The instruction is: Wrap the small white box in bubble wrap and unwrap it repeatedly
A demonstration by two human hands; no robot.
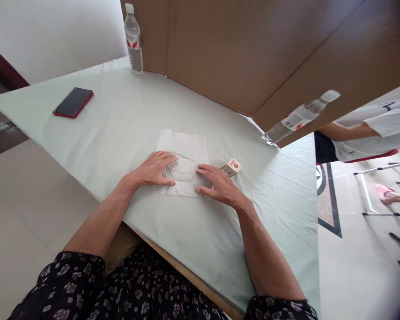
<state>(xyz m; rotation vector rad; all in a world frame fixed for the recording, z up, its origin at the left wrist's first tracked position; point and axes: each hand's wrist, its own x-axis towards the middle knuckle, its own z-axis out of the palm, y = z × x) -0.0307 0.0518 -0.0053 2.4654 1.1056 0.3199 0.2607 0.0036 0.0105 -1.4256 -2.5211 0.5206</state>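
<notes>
A sheet of clear bubble wrap (182, 165) lies on the table in front of me, its near part looking doubled over. My left hand (156, 169) rests on its left side, thumb and fingers apart. On the right side, my right hand (217, 183) touches the wrap with its fingers spread from the thumb. Just beyond the right hand sits a small printed cardboard box (232, 166), partly hidden by that hand.
The table wears a pale green cloth (200, 240). A brown cardboard panel (213, 49) stands along the back, with water bottles (133, 42) (298, 119) against it. A phone (74, 102) lies far left. Another person's arm (350, 132) shows at right.
</notes>
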